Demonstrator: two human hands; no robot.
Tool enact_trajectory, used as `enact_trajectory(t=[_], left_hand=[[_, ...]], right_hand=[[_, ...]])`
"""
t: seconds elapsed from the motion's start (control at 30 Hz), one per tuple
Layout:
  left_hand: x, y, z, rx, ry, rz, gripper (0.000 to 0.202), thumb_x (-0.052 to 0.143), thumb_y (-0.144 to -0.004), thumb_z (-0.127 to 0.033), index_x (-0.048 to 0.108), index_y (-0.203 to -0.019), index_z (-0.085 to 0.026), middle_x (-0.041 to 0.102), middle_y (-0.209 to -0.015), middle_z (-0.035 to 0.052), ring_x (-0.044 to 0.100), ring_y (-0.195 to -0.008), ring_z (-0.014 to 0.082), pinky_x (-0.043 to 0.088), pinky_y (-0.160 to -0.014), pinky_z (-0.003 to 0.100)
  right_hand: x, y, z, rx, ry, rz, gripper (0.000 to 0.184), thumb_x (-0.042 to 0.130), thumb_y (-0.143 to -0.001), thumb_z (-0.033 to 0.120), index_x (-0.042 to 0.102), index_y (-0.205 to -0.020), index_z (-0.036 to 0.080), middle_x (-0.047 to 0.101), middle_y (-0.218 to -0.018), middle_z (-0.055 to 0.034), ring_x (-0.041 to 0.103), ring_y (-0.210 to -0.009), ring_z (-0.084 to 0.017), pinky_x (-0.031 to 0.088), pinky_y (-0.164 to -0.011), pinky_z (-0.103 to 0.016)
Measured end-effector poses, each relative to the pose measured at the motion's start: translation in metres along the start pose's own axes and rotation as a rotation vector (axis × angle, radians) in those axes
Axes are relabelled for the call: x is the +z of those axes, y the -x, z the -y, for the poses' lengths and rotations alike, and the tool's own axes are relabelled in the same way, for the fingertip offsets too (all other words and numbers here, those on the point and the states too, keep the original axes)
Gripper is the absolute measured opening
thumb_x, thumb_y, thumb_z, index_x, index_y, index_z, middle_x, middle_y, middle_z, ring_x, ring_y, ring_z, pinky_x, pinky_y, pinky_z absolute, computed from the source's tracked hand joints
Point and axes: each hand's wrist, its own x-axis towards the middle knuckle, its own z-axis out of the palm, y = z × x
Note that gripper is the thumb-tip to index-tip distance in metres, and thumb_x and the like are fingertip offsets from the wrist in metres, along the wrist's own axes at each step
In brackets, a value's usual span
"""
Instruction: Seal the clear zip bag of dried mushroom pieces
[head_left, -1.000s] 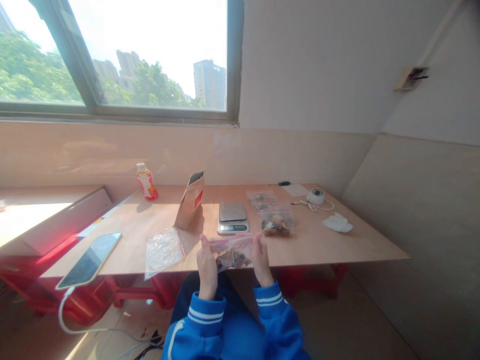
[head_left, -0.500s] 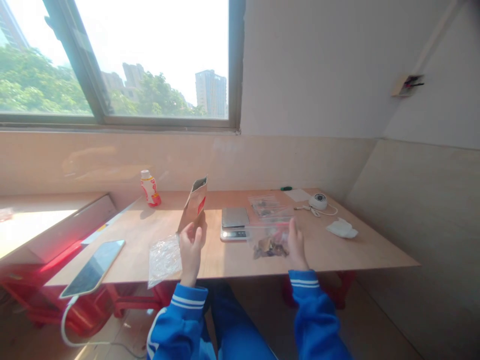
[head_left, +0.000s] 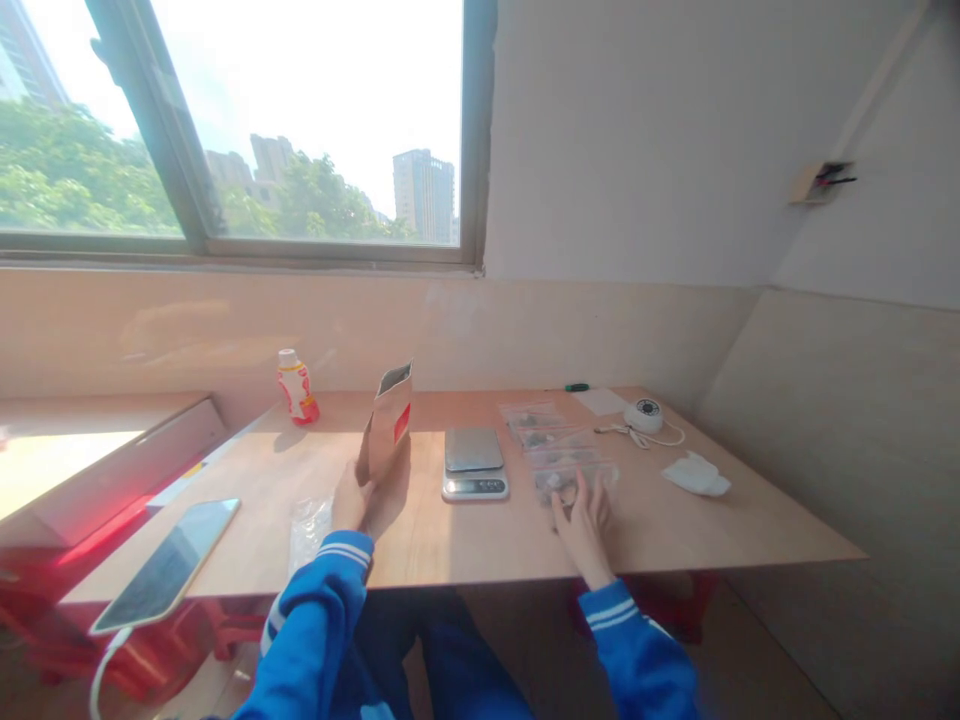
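Note:
A brown paper pouch (head_left: pixel 388 430) with a red label stands upright, its top open. My left hand (head_left: pixel 351 502) grips its lower left side, with the fingertips partly hidden behind it. My right hand (head_left: pixel 583 520) rests on a clear zip bag (head_left: pixel 546 482) with dark pieces inside, lying on the table; its fingers are spread over the bag. More zip bags (head_left: pixel 529 415) lie in a row behind it. Between my hands sits a kitchen scale (head_left: pixel 474 455) with a bare metal plate and a dark display.
A crumpled clear plastic wrapper (head_left: pixel 309 525) lies beside my left sleeve. Left are a phone (head_left: pixel 169 560) on a white cable and a drink bottle (head_left: pixel 298 388). Right are a white round device (head_left: pixel 643 415) with a cord, a white tissue (head_left: pixel 696 473) and a green-handled tool (head_left: pixel 576 387).
My right hand has lowered the zip bag from in front of the scale to the table at its right, and its fingers have spread. My left hand has closed in on the pouch's lower side.

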Motion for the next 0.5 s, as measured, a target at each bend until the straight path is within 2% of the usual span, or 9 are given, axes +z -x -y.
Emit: enact_trajectory(t=[0.07,0.13,0.2,0.23,0.27,0.33,0.4,0.43,0.5], left_hand=[[-0.001,0.001,0.003,-0.003,-0.048,0.013,0.04,0.059,-0.075,-0.031,0.057,-0.109,-0.01,0.067,-0.101,0.0185,0.063,-0.099,0.0337,0.048,-0.083,0.044],[-0.003,0.002,0.003,0.017,-0.055,0.028,0.04,0.055,-0.077,-0.033,0.058,-0.11,-0.011,0.067,-0.105,0.0187,0.063,-0.101,0.0342,0.048,-0.084,0.044],[-0.003,0.003,0.003,0.042,-0.04,0.04,0.041,0.052,-0.078,-0.033,0.059,-0.113,-0.012,0.067,-0.11,0.0181,0.062,-0.104,0.0342,0.048,-0.086,0.044],[-0.002,0.002,0.003,0.049,-0.029,0.037,0.042,0.052,-0.078,-0.033,0.059,-0.114,-0.013,0.066,-0.111,0.0178,0.062,-0.105,0.0342,0.048,-0.088,0.045],[-0.002,0.002,0.003,0.05,-0.017,0.029,0.043,0.052,-0.077,-0.033,0.059,-0.115,-0.013,0.067,-0.112,0.0172,0.061,-0.105,0.0341,0.048,-0.089,0.046],[0.0,0.001,0.005,0.039,0.011,0.012,0.043,0.053,-0.075,-0.03,0.06,-0.114,-0.013,0.068,-0.111,0.0156,0.061,-0.105,0.0331,0.047,-0.091,0.047],[0.001,0.001,0.006,0.026,0.049,0.004,0.043,0.053,-0.072,-0.026,0.061,-0.112,-0.014,0.068,-0.111,0.0135,0.062,-0.104,0.0311,0.047,-0.093,0.046],[0.001,0.001,0.007,0.028,0.073,0.003,0.043,0.053,-0.071,-0.023,0.062,-0.112,-0.014,0.068,-0.111,0.0122,0.062,-0.104,0.0297,0.047,-0.094,0.045],[0.002,0.002,0.007,0.043,0.119,0.001,0.043,0.051,-0.069,-0.018,0.063,-0.11,-0.016,0.068,-0.112,0.0095,0.061,-0.105,0.0271,0.046,-0.096,0.043]], right_hand=[[0.014,-0.001,0.002,0.05,0.046,0.092,0.059,0.035,-0.089,0.044,0.038,-0.138,0.01,0.029,-0.147,-0.0251,0.033,-0.132,-0.039,0.032,-0.101,-0.057],[0.022,-0.016,0.008,0.147,0.058,0.174,0.061,0.036,-0.089,0.043,0.035,-0.14,0.01,0.029,-0.146,-0.0266,0.034,-0.132,-0.04,0.03,-0.101,-0.06],[0.022,-0.036,0.024,0.198,0.018,0.234,0.062,0.038,-0.088,0.042,0.033,-0.14,0.009,0.027,-0.147,-0.0276,0.031,-0.134,-0.042,0.028,-0.101,-0.063],[0.018,-0.046,0.037,0.167,-0.03,0.244,0.061,0.039,-0.088,0.041,0.034,-0.14,0.009,0.025,-0.148,-0.0271,0.028,-0.135,-0.042,0.027,-0.102,-0.064],[0.013,-0.055,0.053,0.07,-0.102,0.249,0.06,0.04,-0.088,0.039,0.035,-0.139,0.009,0.023,-0.149,-0.0257,0.025,-0.137,-0.04,0.026,-0.104,-0.063],[-0.002,-0.068,0.094,-0.286,-0.322,0.252,0.053,0.035,-0.091,0.035,0.033,-0.14,0.015,0.023,-0.152,-0.0177,0.022,-0.141,-0.03,0.027,-0.11,-0.052],[-0.016,-0.076,0.141,-0.617,-0.483,0.32,0.05,0.035,-0.094,0.032,0.029,-0.143,0.021,0.028,-0.151,-0.0112,0.025,-0.14,-0.021,0.027,-0.113,-0.044],[-0.021,-0.078,0.163,-0.717,-0.536,0.331,0.049,0.035,-0.095,0.031,0.029,-0.143,0.022,0.032,-0.15,-0.0105,0.027,-0.139,-0.02,0.027,-0.113,-0.042],[-0.025,-0.08,0.198,-0.838,-0.59,0.35,0.04,0.033,-0.096,0.025,0.043,-0.134,0.017,0.044,-0.14,-0.0132,0.032,-0.136,-0.02,0.031,-0.111,-0.041]])
